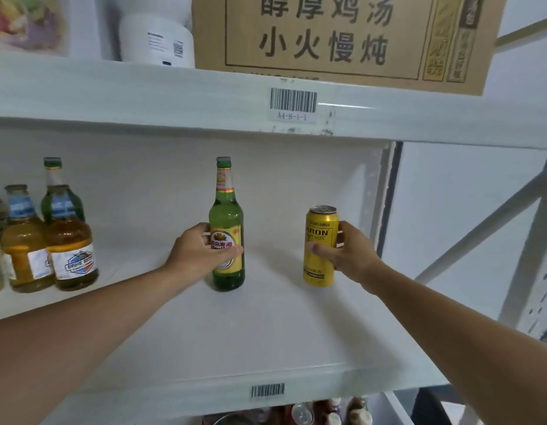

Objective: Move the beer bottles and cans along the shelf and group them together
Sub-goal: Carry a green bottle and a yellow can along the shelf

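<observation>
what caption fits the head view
Left hand grips upright green glass bottle, right hand grips yellow can.

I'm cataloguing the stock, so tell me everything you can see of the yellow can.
The yellow can is a tall, slim metal beer can with a silver top and dark print reading "BEER". It stands upright on the white shelf, right of the green bottle and apart from it. The right hand grips it from the right.
</observation>
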A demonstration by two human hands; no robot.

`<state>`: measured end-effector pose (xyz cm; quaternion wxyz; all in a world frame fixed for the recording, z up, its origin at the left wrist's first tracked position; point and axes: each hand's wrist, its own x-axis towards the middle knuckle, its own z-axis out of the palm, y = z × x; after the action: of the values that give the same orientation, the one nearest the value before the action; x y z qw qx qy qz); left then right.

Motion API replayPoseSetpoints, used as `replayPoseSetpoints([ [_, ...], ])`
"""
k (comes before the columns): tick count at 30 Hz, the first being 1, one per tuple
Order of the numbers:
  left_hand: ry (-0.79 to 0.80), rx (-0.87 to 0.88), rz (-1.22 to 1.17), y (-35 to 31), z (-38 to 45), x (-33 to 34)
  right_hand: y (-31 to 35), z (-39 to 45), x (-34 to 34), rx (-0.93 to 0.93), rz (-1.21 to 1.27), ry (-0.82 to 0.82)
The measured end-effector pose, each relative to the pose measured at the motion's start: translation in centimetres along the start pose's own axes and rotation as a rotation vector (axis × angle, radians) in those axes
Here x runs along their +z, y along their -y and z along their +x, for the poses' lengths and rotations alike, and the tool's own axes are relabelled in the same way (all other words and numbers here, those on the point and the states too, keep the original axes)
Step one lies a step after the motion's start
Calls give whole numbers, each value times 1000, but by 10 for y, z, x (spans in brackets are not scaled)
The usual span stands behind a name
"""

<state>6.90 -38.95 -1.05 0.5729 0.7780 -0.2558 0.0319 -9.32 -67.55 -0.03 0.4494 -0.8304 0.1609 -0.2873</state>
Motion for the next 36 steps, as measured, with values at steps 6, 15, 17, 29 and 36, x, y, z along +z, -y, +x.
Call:
replayPoseSetpoints([
  [6,46,16,6,-13,20,64,-30,22,-36,32,-8,-60],
  [15,56,43,37,-19,53,141,-69,56,-60,88,5,-138],
  [17,66,44,47,-22,60,152,-75,63,-64,85,-13,-129],
  [29,194,37,57,-31,91,212,-104,94,-70,66,6,-115],
  [36,202,15,18,-29,98,224,-110,105,-76,52,-5,-92],
])
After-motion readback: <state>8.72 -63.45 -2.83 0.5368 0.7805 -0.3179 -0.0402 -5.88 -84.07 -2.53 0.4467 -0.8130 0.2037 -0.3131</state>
